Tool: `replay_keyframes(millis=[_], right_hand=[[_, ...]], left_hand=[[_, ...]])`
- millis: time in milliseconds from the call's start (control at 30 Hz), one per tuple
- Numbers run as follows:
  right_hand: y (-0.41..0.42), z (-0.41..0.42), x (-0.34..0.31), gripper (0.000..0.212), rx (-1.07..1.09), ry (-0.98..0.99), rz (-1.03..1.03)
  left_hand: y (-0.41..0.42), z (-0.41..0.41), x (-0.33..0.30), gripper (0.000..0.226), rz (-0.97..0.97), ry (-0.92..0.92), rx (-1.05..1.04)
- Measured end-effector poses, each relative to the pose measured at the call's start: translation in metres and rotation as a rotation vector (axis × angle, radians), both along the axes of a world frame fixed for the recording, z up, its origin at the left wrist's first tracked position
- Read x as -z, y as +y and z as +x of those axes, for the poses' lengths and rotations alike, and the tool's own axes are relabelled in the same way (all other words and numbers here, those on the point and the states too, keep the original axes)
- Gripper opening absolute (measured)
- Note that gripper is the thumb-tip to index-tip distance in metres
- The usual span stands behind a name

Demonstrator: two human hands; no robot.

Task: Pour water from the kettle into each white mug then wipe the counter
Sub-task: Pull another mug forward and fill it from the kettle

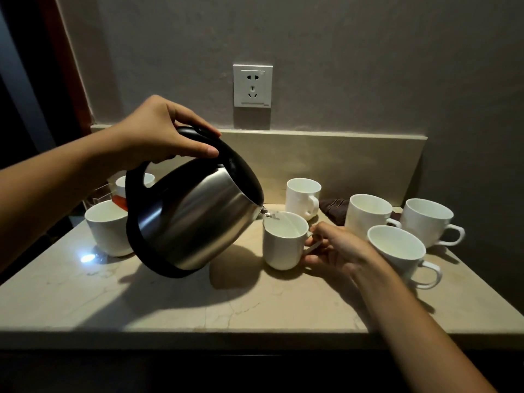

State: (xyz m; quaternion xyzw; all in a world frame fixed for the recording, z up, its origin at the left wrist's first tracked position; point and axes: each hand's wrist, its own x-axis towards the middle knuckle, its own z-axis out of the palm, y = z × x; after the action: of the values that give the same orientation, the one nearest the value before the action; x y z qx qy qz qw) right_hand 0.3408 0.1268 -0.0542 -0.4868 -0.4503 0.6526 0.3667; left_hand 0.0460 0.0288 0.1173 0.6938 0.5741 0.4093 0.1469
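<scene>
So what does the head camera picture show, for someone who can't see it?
The left hand tips a steel kettle, pouring water into a white mug whose handle the right hand steadies. Other white mugs stand around on the counter.

You're at a home or hotel tea nook: marble counter (pixel 255 307), wall socket (pixel 252 85) at upper centre, kettle (pixel 192 219), white mugs (pixel 285 241).

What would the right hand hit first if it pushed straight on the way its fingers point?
The right hand points left and already touches the handle of the mug being filled. Pushing on would shove that mug toward the tilted kettle, though depth there is unclear.
</scene>
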Motion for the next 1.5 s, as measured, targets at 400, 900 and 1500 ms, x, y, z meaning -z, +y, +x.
replay_keyframes(millis=[400,900,1500], right_hand=[[0.006,0.001,0.005,0.014,0.012,-0.028,0.015],[0.003,0.001,0.0,0.014,0.009,-0.018,0.001],[0.0,-0.001,0.004,0.009,0.041,0.106,-0.028]], left_hand=[[0.002,-0.001,-0.005,0.033,0.024,0.021,0.006],[0.009,-0.002,-0.004,0.035,0.025,0.06,0.016],[-0.01,-0.023,0.022,0.043,0.13,-0.197,-0.026]])
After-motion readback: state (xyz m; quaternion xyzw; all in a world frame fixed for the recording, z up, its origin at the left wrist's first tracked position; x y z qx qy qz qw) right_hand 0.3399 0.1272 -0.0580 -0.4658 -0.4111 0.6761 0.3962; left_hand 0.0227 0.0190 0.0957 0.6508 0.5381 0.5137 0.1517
